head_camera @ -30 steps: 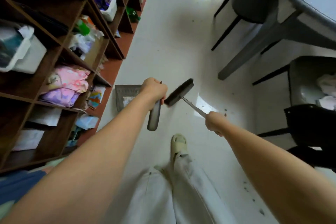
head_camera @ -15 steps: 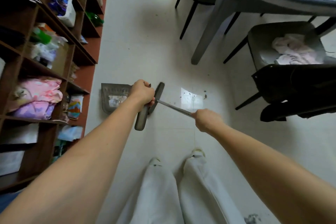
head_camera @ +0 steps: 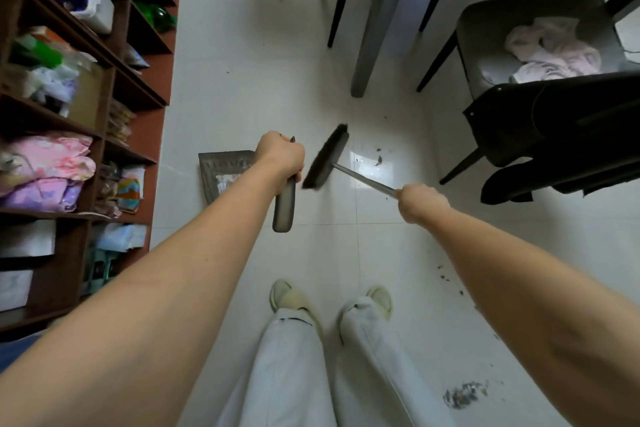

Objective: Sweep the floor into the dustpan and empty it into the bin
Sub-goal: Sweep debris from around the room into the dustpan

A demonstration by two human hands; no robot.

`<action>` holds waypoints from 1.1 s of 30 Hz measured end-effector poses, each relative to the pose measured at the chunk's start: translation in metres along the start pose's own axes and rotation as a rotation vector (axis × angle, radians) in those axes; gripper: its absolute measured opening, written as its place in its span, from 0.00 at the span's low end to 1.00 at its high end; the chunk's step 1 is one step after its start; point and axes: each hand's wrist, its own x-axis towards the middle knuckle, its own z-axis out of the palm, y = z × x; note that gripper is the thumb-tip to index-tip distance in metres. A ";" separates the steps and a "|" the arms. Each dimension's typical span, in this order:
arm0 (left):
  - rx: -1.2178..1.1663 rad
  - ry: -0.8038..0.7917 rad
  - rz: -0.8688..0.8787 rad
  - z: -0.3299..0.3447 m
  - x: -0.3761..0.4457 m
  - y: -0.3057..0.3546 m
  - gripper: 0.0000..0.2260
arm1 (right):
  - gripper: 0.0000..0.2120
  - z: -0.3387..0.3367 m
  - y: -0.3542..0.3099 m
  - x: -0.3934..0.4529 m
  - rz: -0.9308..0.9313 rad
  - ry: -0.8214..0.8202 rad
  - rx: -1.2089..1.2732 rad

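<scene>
My left hand [head_camera: 280,157] grips the grey handle of a dustpan [head_camera: 227,173] whose pan rests on the white floor near the shelf. My right hand [head_camera: 420,202] holds the thin metal handle of a dark broom [head_camera: 327,158]; the brush head is tilted just right of the dustpan handle. A few dark specks of dirt [head_camera: 378,160] lie on the tile right of the brush. A bigger pile of debris [head_camera: 464,393] sits at the lower right by my right forearm. No bin is in view.
A brown shelf unit [head_camera: 138,94] full of cloths and boxes lines the left side. A grey table leg [head_camera: 372,28] and dark chair legs stand ahead. A dark chair [head_camera: 540,55] with clothes is at right. My slippered feet [head_camera: 294,298] stand below.
The brush head has swung away from the dustpan handle toward the right and forward, its bristle side turned into view. The view shifted slightly; both hands keep their grips.
</scene>
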 end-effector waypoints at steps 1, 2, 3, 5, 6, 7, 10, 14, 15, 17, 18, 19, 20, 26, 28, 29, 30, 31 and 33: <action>0.000 0.002 -0.006 0.011 -0.004 0.001 0.10 | 0.21 0.002 0.012 -0.002 0.018 -0.027 0.018; 0.002 0.008 -0.008 0.020 -0.006 0.001 0.10 | 0.21 0.005 0.020 -0.005 0.037 -0.052 0.035; 0.006 0.012 -0.014 0.033 -0.010 0.003 0.10 | 0.21 0.008 0.033 -0.010 0.056 -0.076 0.054; 0.019 0.025 -0.017 0.055 -0.021 0.007 0.10 | 0.19 0.011 0.055 -0.024 0.085 -0.111 0.089; 0.025 0.038 -0.010 0.061 -0.024 0.008 0.10 | 0.18 0.010 0.060 -0.031 0.094 -0.123 0.101; 0.035 0.048 -0.002 0.068 -0.030 0.011 0.10 | 0.17 0.006 0.069 -0.037 0.101 -0.129 0.109; 0.073 0.086 0.035 0.085 -0.046 0.020 0.09 | 0.16 -0.017 0.101 -0.056 0.092 -0.115 0.112; 0.068 0.127 0.058 0.091 -0.047 0.038 0.07 | 0.13 -0.019 0.130 -0.059 0.097 0.024 0.195; 0.062 0.133 0.060 0.092 -0.045 0.043 0.07 | 0.13 -0.017 0.131 -0.057 0.109 0.054 0.222; 0.056 0.143 0.057 0.092 -0.042 0.052 0.09 | 0.17 -0.012 0.124 -0.047 0.113 0.105 0.271; 0.052 0.145 0.060 0.094 -0.038 0.056 0.09 | 0.19 -0.012 0.119 -0.038 0.106 0.129 0.290; 0.043 0.147 0.063 0.097 -0.034 0.061 0.07 | 0.21 -0.012 0.114 -0.027 0.102 0.149 0.312; 0.031 0.151 0.062 0.101 -0.028 0.066 0.07 | 0.22 -0.013 0.108 -0.010 0.102 0.163 0.330; -0.065 0.099 0.059 0.137 -0.001 0.085 0.19 | 0.19 -0.034 0.087 0.082 0.094 0.131 0.449; -0.094 0.060 0.046 0.149 0.003 0.085 0.19 | 0.22 -0.042 0.085 0.104 0.089 0.100 0.478; -0.104 0.047 0.040 0.153 0.005 0.085 0.19 | 0.24 -0.045 0.084 0.113 0.090 0.083 0.486; -0.102 0.043 0.042 0.157 0.009 0.086 0.18 | 0.25 -0.047 0.085 0.120 0.094 0.064 0.490; -0.100 0.040 0.048 0.161 0.011 0.088 0.18 | 0.26 -0.046 0.087 0.124 0.104 0.045 0.489; -0.088 0.047 0.062 0.165 0.014 0.089 0.19 | 0.29 -0.039 0.093 0.116 0.122 -0.002 0.477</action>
